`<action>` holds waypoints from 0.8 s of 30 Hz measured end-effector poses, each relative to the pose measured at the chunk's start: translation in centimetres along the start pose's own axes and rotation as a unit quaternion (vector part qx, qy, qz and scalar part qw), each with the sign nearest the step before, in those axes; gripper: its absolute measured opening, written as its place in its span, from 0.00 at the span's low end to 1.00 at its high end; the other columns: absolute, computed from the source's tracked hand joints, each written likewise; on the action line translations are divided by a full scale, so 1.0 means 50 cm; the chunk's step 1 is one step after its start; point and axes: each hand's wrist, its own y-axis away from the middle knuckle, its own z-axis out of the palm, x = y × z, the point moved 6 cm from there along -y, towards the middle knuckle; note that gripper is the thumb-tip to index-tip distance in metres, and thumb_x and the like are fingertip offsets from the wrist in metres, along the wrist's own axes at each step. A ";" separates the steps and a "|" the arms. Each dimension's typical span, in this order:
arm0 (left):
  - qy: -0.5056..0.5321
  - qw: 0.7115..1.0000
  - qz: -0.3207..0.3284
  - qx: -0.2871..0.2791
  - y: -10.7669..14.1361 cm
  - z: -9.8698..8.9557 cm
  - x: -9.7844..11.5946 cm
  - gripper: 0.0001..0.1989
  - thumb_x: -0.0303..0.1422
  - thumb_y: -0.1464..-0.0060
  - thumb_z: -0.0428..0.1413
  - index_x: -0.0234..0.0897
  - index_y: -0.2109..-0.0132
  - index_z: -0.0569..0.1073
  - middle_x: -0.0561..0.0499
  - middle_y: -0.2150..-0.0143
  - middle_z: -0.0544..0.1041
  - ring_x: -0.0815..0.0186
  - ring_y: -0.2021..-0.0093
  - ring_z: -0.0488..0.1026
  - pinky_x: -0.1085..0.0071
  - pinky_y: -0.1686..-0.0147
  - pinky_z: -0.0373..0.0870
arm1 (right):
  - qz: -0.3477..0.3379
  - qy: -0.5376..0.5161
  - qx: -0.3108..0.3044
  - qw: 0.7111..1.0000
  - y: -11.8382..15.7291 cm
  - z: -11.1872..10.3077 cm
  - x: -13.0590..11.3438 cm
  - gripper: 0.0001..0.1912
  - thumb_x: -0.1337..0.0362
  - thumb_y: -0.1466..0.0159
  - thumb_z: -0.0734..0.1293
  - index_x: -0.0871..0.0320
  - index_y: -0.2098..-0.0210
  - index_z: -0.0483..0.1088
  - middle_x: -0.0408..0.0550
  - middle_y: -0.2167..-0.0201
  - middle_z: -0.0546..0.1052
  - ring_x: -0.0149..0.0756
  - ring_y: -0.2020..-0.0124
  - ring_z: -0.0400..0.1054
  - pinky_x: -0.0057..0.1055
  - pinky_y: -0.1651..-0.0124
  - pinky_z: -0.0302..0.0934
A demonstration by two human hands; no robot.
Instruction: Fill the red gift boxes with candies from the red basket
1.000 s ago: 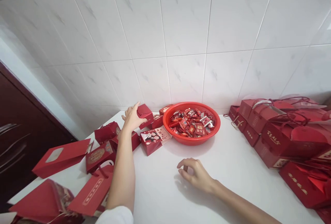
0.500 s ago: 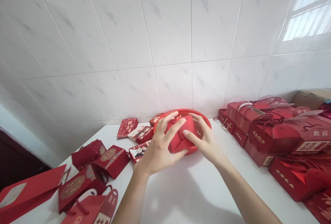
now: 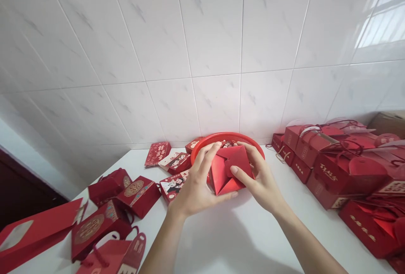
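Together, both hands [image 3: 196, 183] [image 3: 264, 183] cup a smooth, flap-folded red box [image 3: 225, 162].

We look from a head-worn camera, facing forward and down across a white tabletop [image 3: 221, 240] to its far edge and the tiled wall [image 3: 215, 46] behind. We are near, seeing the left hand [image 3: 198, 185] and right hand [image 3: 261, 181] from above and behind, at lower centre.

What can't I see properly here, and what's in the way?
In the head view:
Inside the held box: its folded flaps hide it.
Most of the inside of the basin: the box, left hand and right hand block it.
The carton: cut off by the right edge, partly behind red boxes.
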 end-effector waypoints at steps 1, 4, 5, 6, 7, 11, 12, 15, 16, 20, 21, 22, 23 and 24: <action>0.003 1.000 0.005 0.001 0.000 0.001 0.001 0.53 0.49 0.50 0.66 0.53 0.27 0.43 0.41 0.30 0.60 0.47 0.30 0.58 0.51 0.38 0.66 | -0.004 0.006 0.003 1.000 0.000 -0.001 0.000 0.23 0.56 0.34 0.68 0.50 0.41 0.62 0.51 0.42 0.73 0.42 0.46 0.71 0.38 0.49 0.70; 0.008 1.000 0.013 -0.001 -0.002 0.005 0.004 0.53 0.47 0.49 0.66 0.53 0.27 0.42 0.41 0.30 0.59 0.47 0.31 0.59 0.53 0.39 0.67 | -0.017 0.023 0.010 1.000 0.001 -0.005 0.001 0.23 0.57 0.34 0.67 0.50 0.41 0.62 0.50 0.42 0.73 0.43 0.45 0.70 0.39 0.47 0.69; 0.008 1.000 0.014 -0.003 -0.002 0.006 0.004 0.53 0.47 0.49 0.66 0.53 0.27 0.42 0.41 0.30 0.59 0.47 0.30 0.58 0.52 0.38 0.67 | -0.018 0.028 0.011 0.999 0.001 -0.006 0.002 0.23 0.57 0.34 0.67 0.50 0.41 0.62 0.50 0.42 0.73 0.43 0.44 0.70 0.40 0.46 0.68; 0.008 1.000 0.015 -0.004 -0.003 0.007 0.004 0.53 0.46 0.50 0.66 0.53 0.27 0.42 0.41 0.30 0.59 0.47 0.30 0.58 0.52 0.38 0.66 | -0.019 0.032 0.011 0.999 0.001 -0.006 0.003 0.23 0.58 0.34 0.67 0.50 0.41 0.62 0.50 0.42 0.73 0.43 0.44 0.70 0.40 0.46 0.68; 0.006 1.000 0.015 -0.005 -0.003 0.008 0.004 0.53 0.46 0.50 0.66 0.53 0.27 0.42 0.41 0.30 0.59 0.46 0.30 0.57 0.51 0.37 0.65 | -0.020 0.036 0.010 0.999 0.002 -0.006 0.004 0.23 0.58 0.34 0.67 0.50 0.41 0.62 0.50 0.42 0.73 0.43 0.44 0.70 0.40 0.45 0.68; 0.002 1.000 0.018 -0.006 -0.002 0.008 0.006 0.52 0.45 0.49 0.67 0.51 0.27 0.43 0.40 0.30 0.59 0.45 0.29 0.55 0.49 0.36 0.63 | -0.023 0.039 0.013 0.999 0.003 -0.007 0.003 0.23 0.59 0.34 0.67 0.50 0.41 0.61 0.51 0.42 0.73 0.43 0.46 0.71 0.41 0.46 0.68; 0.003 1.000 0.019 -0.006 -0.001 0.008 0.007 0.52 0.45 0.49 0.66 0.51 0.27 0.44 0.40 0.30 0.59 0.45 0.29 0.55 0.49 0.36 0.63 | -0.024 0.041 0.015 0.999 0.004 -0.007 0.002 0.23 0.59 0.34 0.67 0.50 0.41 0.61 0.51 0.43 0.73 0.43 0.47 0.72 0.41 0.47 0.68; 0.006 1.000 0.018 -0.008 -0.001 0.007 0.010 0.52 0.45 0.49 0.66 0.51 0.27 0.44 0.39 0.31 0.60 0.46 0.29 0.55 0.49 0.36 0.63 | -0.025 0.045 0.020 0.998 0.004 -0.008 -0.002 0.23 0.57 0.34 0.67 0.51 0.41 0.62 0.51 0.44 0.73 0.42 0.49 0.73 0.40 0.48 0.70; 0.007 1.000 0.018 -0.007 -0.001 0.006 0.011 0.52 0.45 0.49 0.66 0.50 0.27 0.44 0.39 0.31 0.60 0.46 0.29 0.56 0.49 0.36 0.63 | -0.023 0.042 0.018 0.999 0.005 -0.009 -0.003 0.23 0.56 0.34 0.68 0.50 0.41 0.62 0.51 0.43 0.73 0.42 0.49 0.73 0.39 0.49 0.70; 0.012 1.000 0.025 0.005 -0.003 0.001 0.013 0.52 0.43 0.50 0.67 0.50 0.28 0.45 0.39 0.32 0.61 0.45 0.30 0.57 0.47 0.36 0.62 | -0.023 0.021 -0.012 0.999 0.006 -0.014 -0.009 0.24 0.52 0.32 0.65 0.49 0.39 0.62 0.51 0.40 0.72 0.43 0.43 0.70 0.38 0.45 0.69; 0.016 0.999 0.027 0.008 -0.003 0.000 0.013 0.53 0.43 0.51 0.68 0.50 0.28 0.45 0.39 0.32 0.62 0.45 0.30 0.58 0.47 0.35 0.61 | -0.026 0.018 -0.019 0.999 0.006 -0.016 -0.011 0.24 0.51 0.31 0.63 0.49 0.38 0.62 0.51 0.39 0.71 0.44 0.40 0.67 0.40 0.42 0.67; 0.020 0.999 0.030 0.012 -0.003 0.000 0.013 0.53 0.43 0.51 0.68 0.50 0.28 0.45 0.39 0.32 0.62 0.46 0.31 0.58 0.47 0.35 0.61 | -0.028 0.018 -0.024 0.999 0.006 -0.019 -0.012 0.24 0.50 0.30 0.62 0.48 0.38 0.62 0.50 0.37 0.69 0.45 0.37 0.65 0.41 0.40 0.65; 0.026 0.999 0.034 0.017 -0.003 -0.001 0.012 0.53 0.42 0.52 0.68 0.50 0.28 0.45 0.40 0.33 0.63 0.46 0.31 0.59 0.47 0.35 0.61 | -0.029 0.021 -0.024 0.999 0.006 -0.023 -0.013 0.24 0.49 0.30 0.61 0.48 0.37 0.63 0.50 0.36 0.68 0.46 0.35 0.62 0.43 0.38 0.63; 0.034 0.998 0.037 0.025 -0.002 -0.001 0.011 0.54 0.42 0.53 0.69 0.50 0.28 0.46 0.40 0.33 0.64 0.46 0.32 0.60 0.47 0.35 0.61 | -0.029 0.026 -0.022 0.999 0.006 -0.027 -0.013 0.24 0.49 0.29 0.60 0.47 0.37 0.63 0.49 0.35 0.67 0.47 0.34 0.61 0.44 0.37 0.62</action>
